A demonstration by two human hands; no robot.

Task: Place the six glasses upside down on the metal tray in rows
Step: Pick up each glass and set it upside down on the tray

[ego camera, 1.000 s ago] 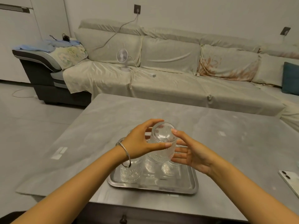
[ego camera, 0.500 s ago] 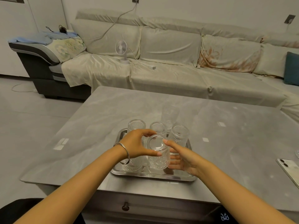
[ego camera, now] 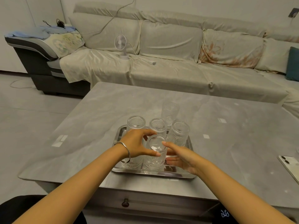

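Observation:
A metal tray [ego camera: 120, 136] lies on the grey table near its front edge. Three ribbed clear glasses stand upside down in its back row: left [ego camera: 136, 125], middle [ego camera: 158, 126], right [ego camera: 178, 134]. Another upside-down glass [ego camera: 131, 164] stands at the front left, partly hidden by my wrist. The front middle glass [ego camera: 155, 158] rests base up on the tray. My left hand [ego camera: 137, 145] grips its top with thumb and fingers. From the right, the fingers of my right hand [ego camera: 182, 156] press against its side. One more glass [ego camera: 170, 112] stands on the table behind the tray.
A white phone [ego camera: 289, 165] lies at the table's right edge. A drawer knob [ego camera: 125, 202] sits below the front edge. Beyond the table is a covered sofa [ego camera: 161, 70] with a small fan [ego camera: 121, 44] and cable on it.
The glass between my hands came down from above the tray to the front row's middle spot. Both hands followed it down and stayed on it.

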